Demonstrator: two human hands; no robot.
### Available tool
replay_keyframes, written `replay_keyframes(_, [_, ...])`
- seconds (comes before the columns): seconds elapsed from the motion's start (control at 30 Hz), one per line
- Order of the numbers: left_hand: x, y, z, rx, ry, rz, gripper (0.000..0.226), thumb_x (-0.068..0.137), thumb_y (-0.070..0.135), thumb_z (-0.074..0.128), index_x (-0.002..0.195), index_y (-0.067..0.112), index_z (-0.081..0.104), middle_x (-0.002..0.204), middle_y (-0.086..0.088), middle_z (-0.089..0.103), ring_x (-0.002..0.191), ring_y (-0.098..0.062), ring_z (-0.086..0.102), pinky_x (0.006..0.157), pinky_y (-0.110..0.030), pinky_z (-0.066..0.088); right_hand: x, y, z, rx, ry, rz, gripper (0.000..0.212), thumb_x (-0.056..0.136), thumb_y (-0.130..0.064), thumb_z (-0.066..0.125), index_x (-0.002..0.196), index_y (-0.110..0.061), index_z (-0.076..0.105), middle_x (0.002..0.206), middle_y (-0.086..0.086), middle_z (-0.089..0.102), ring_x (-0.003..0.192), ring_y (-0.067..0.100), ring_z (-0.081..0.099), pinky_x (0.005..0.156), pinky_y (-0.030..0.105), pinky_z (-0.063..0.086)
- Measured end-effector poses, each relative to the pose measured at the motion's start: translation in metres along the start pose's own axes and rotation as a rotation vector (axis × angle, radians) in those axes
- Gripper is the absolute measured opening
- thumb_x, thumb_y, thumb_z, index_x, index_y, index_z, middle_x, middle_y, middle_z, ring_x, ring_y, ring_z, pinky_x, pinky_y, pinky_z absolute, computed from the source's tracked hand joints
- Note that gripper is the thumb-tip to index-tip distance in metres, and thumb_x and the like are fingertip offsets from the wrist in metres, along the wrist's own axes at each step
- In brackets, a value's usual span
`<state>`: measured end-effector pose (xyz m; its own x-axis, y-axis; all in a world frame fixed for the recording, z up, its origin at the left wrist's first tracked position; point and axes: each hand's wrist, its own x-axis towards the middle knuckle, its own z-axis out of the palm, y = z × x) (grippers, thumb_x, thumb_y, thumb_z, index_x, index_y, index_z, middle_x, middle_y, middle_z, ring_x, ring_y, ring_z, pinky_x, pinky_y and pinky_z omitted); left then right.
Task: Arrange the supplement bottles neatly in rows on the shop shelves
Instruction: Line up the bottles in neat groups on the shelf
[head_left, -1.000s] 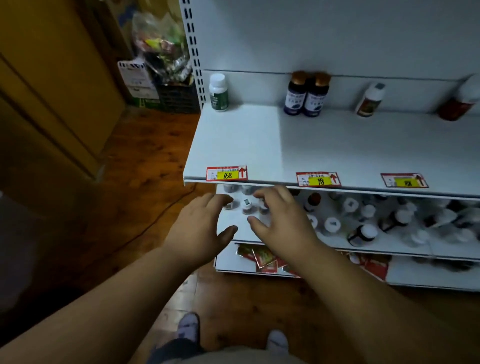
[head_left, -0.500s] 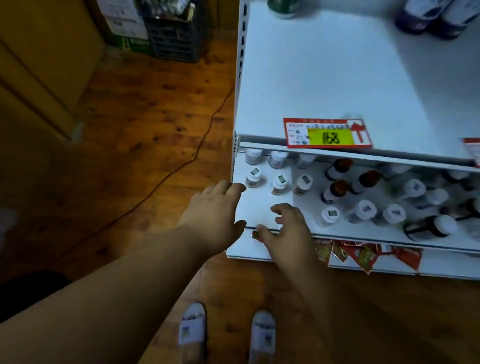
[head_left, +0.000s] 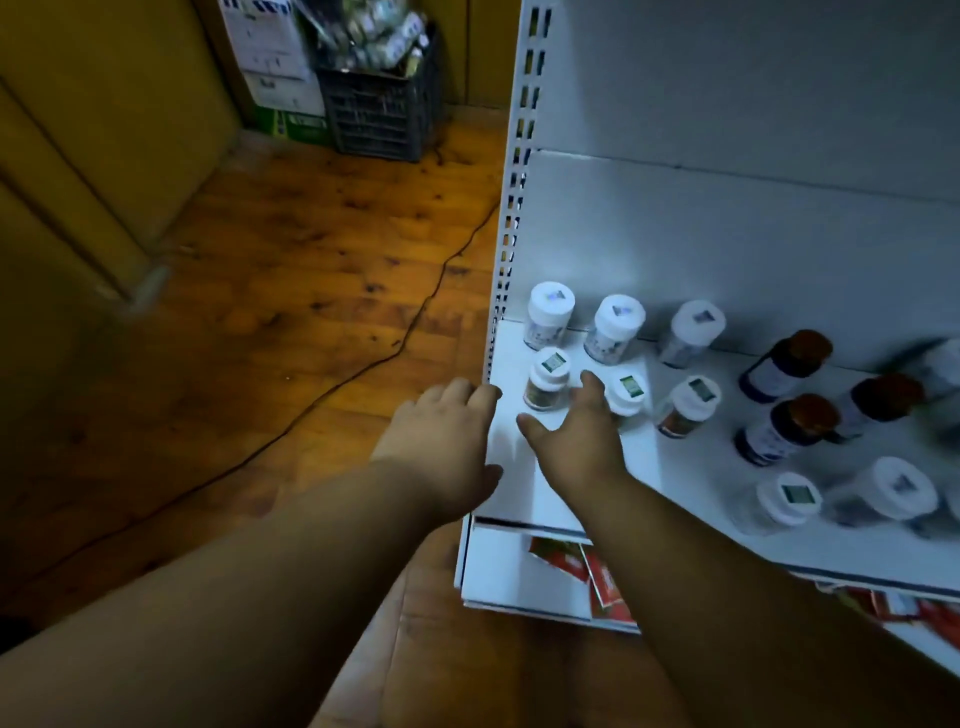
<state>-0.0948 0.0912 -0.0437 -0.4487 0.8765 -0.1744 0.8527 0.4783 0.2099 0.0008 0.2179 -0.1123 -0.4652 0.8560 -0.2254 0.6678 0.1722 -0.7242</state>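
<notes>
1. While both arms reach over the white shelf (head_left: 524, 488), the left hand (head_left: 441, 441) hangs at the shelf's left edge, beside the perforated upright (head_left: 511, 234); grip apart, fingers straight and relaxed, holding nothing.
2. Right hand (head_left: 576, 436): above the shelf's front left part, grip apart, thumb spread toward the left hand, fingertips reaching in between two small bottles; whether they touch either one cannot be told.
3. Small white-capped bottle (head_left: 546, 382): upright, green sticker on cap, just left of the right hand's fingertips, near the shelf's left edge.
4. Second small bottle (head_left: 629, 392): white cap with green sticker, just right of the same fingertips, partly hidden by them.
5. Third small bottle (head_left: 688, 408): white cap, reddish label, next along the shelf to the right.
6. Back row of three taller white-capped bottles (head_left: 550, 317), (head_left: 615, 330), (head_left: 691, 335): upright against the shelf's back panel, behind the small ones.
7. Dark bottles with brown caps (head_left: 787, 364), (head_left: 789, 428): further right on the shelf, loosely grouped, not in line.
8. White-capped bottles (head_left: 787, 501), (head_left: 893, 488): near the shelf's front right, blurred.
9. Red packets (head_left: 582, 564): on the lower shelf, beneath the white shelf's front edge.
10. Dark crate (head_left: 379, 111): on the wooden floor (head_left: 311, 270), well beyond the shelf's left side, cardboard boxes (head_left: 275, 67) beside it.
11. Black cable (head_left: 415, 322): trailing across the floor toward the upright.
</notes>
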Motion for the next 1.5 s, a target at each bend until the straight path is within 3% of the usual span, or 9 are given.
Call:
replay_keyframes(0.27, [-0.006,-0.009,0.002,-0.168,0.009,-0.030,0.086,0.078,0.051,0.073,0.147,0.029,0.027,0.147,0.004,0.040,0.132,-0.019,0.041,0.106,-0.035,0.041,0.017,-0.007,0.007,0.212,0.149,-0.055,0.039,0.077,-0.037,0.077,0.106,-0.022,0.055,0.105,-0.003,0.069,0.100,0.023,0.064,0.089,0.037,0.051])
replay_keyframes(0.57, [-0.135,0.075,-0.110,-0.773,-0.261,0.002,0.109,0.061,0.067,0.077,0.150,0.030,0.027,0.150,0.012,0.039,0.132,-0.004,0.042,0.108,-0.030,0.040,-0.181,-0.075,-0.177,0.426,-0.066,-0.049,0.048,0.075,-0.024,0.080,0.112,-0.035,0.051,0.100,-0.015,0.065,0.090,-0.003,0.063,0.072,0.016,0.051])
replay_keyframes(0.67, [-0.190,0.119,-0.169,-0.954,-0.266,0.029,0.070,0.078,0.065,0.059,0.137,0.029,0.045,0.130,0.020,0.055,0.120,0.003,0.051,0.099,-0.020,0.044,-0.248,-0.101,-0.257,0.452,-0.087,-0.081,0.048,0.070,-0.043,0.074,0.111,-0.051,0.050,0.103,-0.014,0.063,0.095,0.008,0.065,0.084,0.039,0.057])
replay_keyframes(0.73, [-0.222,0.147,-0.204,-1.059,-0.276,0.051,0.044,0.086,0.061,0.046,0.120,0.035,0.053,0.111,0.023,0.063,0.108,0.002,0.058,0.088,-0.017,0.044,-0.290,-0.118,-0.302,0.427,-0.071,-0.084,0.043,0.070,-0.050,0.069,0.110,-0.050,0.051,0.101,-0.016,0.064,0.096,0.010,0.065,0.086,0.041,0.056])
replay_keyframes(0.93, [-0.264,0.222,-0.289,-0.853,-0.318,0.389,0.067,0.080,0.071,0.046,0.130,0.026,0.052,0.118,0.011,0.064,0.102,-0.005,0.064,0.089,-0.038,0.054,-0.371,-0.140,-0.401,0.508,0.116,-0.107,0.029,0.076,-0.060,0.060,0.103,-0.053,0.055,0.098,-0.017,0.066,0.093,0.008,0.065,0.083,0.040,0.055])
replay_keyframes(1.1, [-0.266,0.301,-0.321,-0.601,-0.270,0.578,0.067,0.075,0.079,0.040,0.127,0.037,0.047,0.115,0.020,0.059,0.100,0.004,0.058,0.087,-0.030,0.052,-0.399,-0.122,-0.482,0.534,0.234,-0.154,0.024,0.086,-0.059,0.053,0.107,-0.047,0.055,0.106,-0.012,0.066,0.100,0.006,0.065,0.093,0.041,0.054])
replay_keyframes(1.27, [-0.252,0.400,-0.315,-0.609,-0.207,0.602,0.076,0.070,0.091,0.034,0.126,0.041,0.047,0.118,0.021,0.058,0.106,0.003,0.055,0.090,-0.036,0.051,-0.395,-0.075,-0.573,0.485,0.214,-0.186,0.033,0.080,-0.067,0.046,0.106,-0.050,0.054,0.101,-0.015,0.065,0.097,0.007,0.065,0.089,0.043,0.056])
replay_keyframes(1.4, [-0.226,0.465,-0.319,-0.613,-0.168,0.568,0.071,0.073,0.083,0.034,0.129,0.040,0.045,0.120,0.021,0.057,0.106,0.004,0.055,0.090,-0.034,0.052,-0.370,-0.057,-0.636,0.430,0.192,-0.217,0.036,0.082,-0.059,0.045,0.111,-0.040,0.053,0.098,-0.014,0.064,0.087,-0.004,0.063,0.070,0.016,0.053])
replay_keyframes(1.5, [-0.193,0.489,-0.325,-0.620,-0.121,0.543,0.068,0.074,0.080,0.035,0.130,0.042,0.045,0.117,0.022,0.057,0.105,0.005,0.054,0.090,-0.034,0.051,-0.327,-0.055,-0.664,0.444,0.176,-0.246,0.037,0.081,-0.059,0.051,0.111,-0.039,0.055,0.102,-0.011,0.064,0.092,0.001,0.064,0.075,0.023,0.053])
